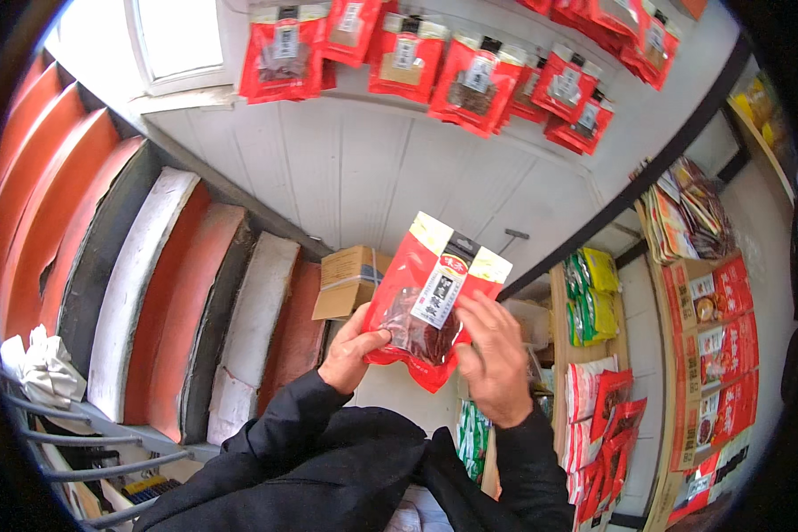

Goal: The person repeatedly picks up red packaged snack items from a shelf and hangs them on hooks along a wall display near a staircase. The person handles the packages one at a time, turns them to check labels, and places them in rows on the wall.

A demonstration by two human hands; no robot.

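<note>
A red plastic packet (415,326) with a clear window showing dark dried contents is held up in front of my body, tilted to the right at its top. It bears a printed label and has a black hanging tab. My left hand (354,347) grips its lower left edge, thumb on the front. My right hand (495,359) is at the packet's right side, fingers spread over the front near the label; whether it also grips the edge is hard to tell. Similar red packets (479,86) hang in a row on the white wall above.
Red-carpeted stairs (193,319) with worn white and black edges climb on the left beside a grey metal railing (106,469). A cardboard box (349,279) stands behind the packet. On the right are shelves with green-yellow packets (592,296) and red display cartons (711,359).
</note>
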